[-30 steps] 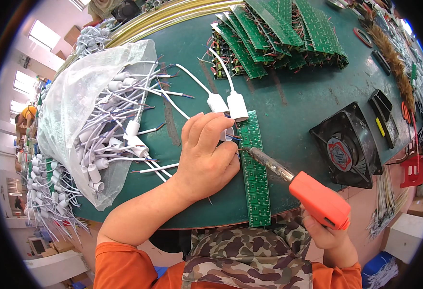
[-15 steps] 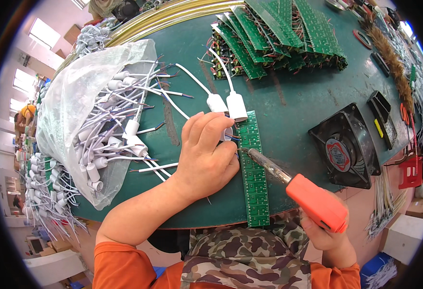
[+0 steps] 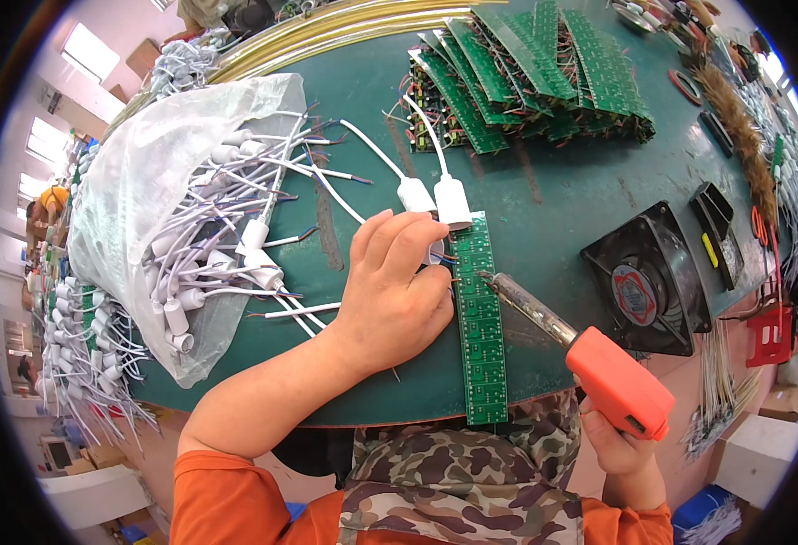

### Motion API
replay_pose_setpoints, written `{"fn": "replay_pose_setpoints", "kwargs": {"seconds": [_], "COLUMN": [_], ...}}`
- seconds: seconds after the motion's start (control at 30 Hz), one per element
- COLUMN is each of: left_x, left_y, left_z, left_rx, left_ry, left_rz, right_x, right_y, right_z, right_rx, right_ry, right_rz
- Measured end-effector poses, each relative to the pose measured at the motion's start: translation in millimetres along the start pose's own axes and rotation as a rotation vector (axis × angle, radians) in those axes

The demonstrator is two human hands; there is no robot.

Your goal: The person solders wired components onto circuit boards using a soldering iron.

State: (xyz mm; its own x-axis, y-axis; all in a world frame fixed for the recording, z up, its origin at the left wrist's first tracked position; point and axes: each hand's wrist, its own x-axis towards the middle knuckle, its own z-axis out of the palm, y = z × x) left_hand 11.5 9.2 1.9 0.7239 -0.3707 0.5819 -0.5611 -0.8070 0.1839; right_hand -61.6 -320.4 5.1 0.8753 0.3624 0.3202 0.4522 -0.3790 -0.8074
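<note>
A long green circuit board strip [image 3: 482,354] lies near the table's front edge and slightly overhangs it. My left hand [image 3: 390,295] is closed at its left side, pinching a white lamp socket [image 3: 435,252] whose thin wire ends reach onto the board; the fingers hide most of it. Just beyond the fingertips lie two more corded white sockets, one [image 3: 452,202] at the board's far end and one [image 3: 414,193] beside it. My right hand [image 3: 619,445] grips an orange-red soldering gun [image 3: 621,381], its tip over the board, a little right of the wires.
On the left, a clear plastic bag [image 3: 136,182] spills white corded sockets onto the green table [image 3: 363,109]. Stacked circuit boards [image 3: 535,68] stand at the back. To the right are a black fan [image 3: 649,277] and a black holder [image 3: 719,227] with a yellow piece.
The soldering gun has shifted right, and its tip has moved off the wire ends toward the board's middle. My left hand keeps its grip. The whole view has shifted slightly.
</note>
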Motion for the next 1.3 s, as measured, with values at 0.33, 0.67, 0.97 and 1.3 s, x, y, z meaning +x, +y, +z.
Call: {"fn": "replay_pose_setpoints", "kwargs": {"seconds": [0.33, 0.67, 0.97, 1.3], "left_x": [-2, 13, 3, 4], "left_y": [-5, -21, -9, 0], "left_z": [-4, -28, -11, -4], "left_rx": [-0.076, -0.407, -0.301, -0.051], "left_ry": [-0.052, -0.305, -0.122, -0.047], "left_rz": [-0.012, -0.007, -0.108, 0.027], "right_x": [4, 3, 3, 7], "right_y": [1, -2, 2, 9], "right_z": [-8, -17, -13, -3], "right_rx": [-0.009, -0.034, 0.045, 0.094], "right_ry": [-0.006, -0.033, -0.052, -0.063], "right_rz": [-0.103, -0.103, -0.066, -0.077]}}
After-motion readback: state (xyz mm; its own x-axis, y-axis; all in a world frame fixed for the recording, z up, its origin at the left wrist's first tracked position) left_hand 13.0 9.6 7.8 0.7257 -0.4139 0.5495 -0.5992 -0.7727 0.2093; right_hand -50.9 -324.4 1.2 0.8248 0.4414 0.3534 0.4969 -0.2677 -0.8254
